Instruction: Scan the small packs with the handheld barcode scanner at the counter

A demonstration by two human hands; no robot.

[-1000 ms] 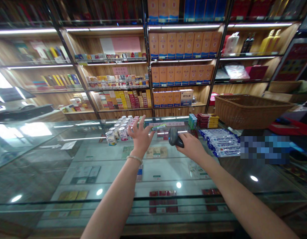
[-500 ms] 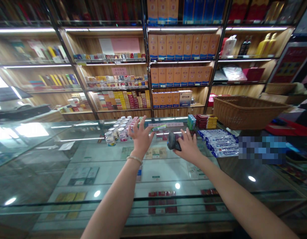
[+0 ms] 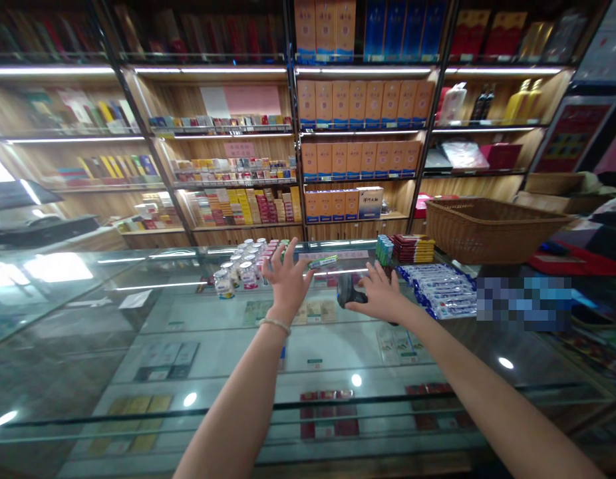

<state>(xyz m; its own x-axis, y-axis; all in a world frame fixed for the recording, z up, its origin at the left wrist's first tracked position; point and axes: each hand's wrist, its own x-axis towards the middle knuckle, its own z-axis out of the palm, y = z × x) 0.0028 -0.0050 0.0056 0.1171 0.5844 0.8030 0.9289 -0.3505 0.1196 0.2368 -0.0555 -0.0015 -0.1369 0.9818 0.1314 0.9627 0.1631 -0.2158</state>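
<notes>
My left hand (image 3: pixel 287 283) is over the glass counter (image 3: pixel 228 362) with its fingers spread and a pale bracelet at the wrist. A small green stick-shaped pack (image 3: pixel 322 261) with a white label lies right by its thumb tip; whether they touch is unclear. My right hand (image 3: pixel 382 293) has its thumb and fingers around the handle of a dark barcode scanner (image 3: pixel 345 291), partly hidden by the hand. The scanner's head faces left, close to the green pack. Left of my left hand stand several white-lidded small tubs (image 3: pixel 248 274).
Blue-and-white packets (image 3: pixel 440 289), red-and-yellow packs (image 3: pixel 412 248) and small blue-green packs (image 3: pixel 384 249) sit right of my right hand. A wicker basket (image 3: pixel 492 229) stands behind them. Lit shelves with orange boxes (image 3: pixel 360 161) line the back wall.
The view has tilted slightly upward, so the scene sits a little lower. Both hands keep nearly the same pose; the scanner and green pack stay close together.
</notes>
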